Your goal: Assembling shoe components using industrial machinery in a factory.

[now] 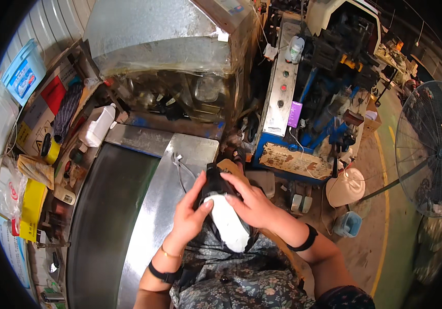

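Over my lap I hold a black shoe point(214, 181) in both hands. A long white surface point(228, 226) on it faces up, its rounded end toward my body. My left hand point(187, 216) closes round the left side, thumb resting at the edge of the white part. From the right, my right hand point(252, 203) grips it with the fingers over the black part and the thumb near the white part. The shoe's underside is hidden from view. Below it lies my dark flowered apron point(247, 283).
A dark conveyor belt point(110, 206) with a metal side plate point(151, 221) runs at my left. Ahead stands a large metal-hooded machine point(164, 41). To the right are a blue machine point(295, 162), a beige bucket point(345, 186), a blue tub point(348, 224) and a standing fan point(432, 149).
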Motion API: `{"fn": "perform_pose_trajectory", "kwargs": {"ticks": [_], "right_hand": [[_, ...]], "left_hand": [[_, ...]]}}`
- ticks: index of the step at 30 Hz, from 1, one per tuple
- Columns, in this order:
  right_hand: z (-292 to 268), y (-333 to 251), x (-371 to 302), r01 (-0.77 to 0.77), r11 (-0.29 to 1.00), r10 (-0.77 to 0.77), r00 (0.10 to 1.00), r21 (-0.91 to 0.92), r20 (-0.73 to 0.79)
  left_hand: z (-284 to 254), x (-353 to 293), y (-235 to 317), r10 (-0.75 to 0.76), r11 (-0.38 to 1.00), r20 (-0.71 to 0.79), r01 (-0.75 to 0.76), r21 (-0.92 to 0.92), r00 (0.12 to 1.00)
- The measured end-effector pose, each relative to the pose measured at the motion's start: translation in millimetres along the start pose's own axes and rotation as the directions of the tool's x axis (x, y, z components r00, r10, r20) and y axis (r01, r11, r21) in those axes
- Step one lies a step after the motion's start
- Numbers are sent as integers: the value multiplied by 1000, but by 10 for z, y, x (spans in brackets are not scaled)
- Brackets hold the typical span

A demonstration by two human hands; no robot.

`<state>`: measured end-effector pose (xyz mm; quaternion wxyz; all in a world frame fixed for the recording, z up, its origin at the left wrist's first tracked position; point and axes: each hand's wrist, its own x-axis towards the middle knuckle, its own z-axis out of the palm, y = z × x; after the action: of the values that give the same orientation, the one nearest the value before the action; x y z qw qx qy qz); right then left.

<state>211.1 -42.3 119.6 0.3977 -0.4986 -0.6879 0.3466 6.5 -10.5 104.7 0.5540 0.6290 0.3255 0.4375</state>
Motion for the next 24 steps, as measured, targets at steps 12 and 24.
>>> {"fn": "perform_pose_trajectory", "kwargs": {"ticks": [12,24], "right_hand": [[-14,-37,194,93,979,-70,989,-180,127],[-28,170,81,26,1000,-26,999,-6,40]], "left_hand": [[73,84,-240,37,999,21,-36,-38,999],[251,204,-266,8,979,82,-25,204,997]]}}
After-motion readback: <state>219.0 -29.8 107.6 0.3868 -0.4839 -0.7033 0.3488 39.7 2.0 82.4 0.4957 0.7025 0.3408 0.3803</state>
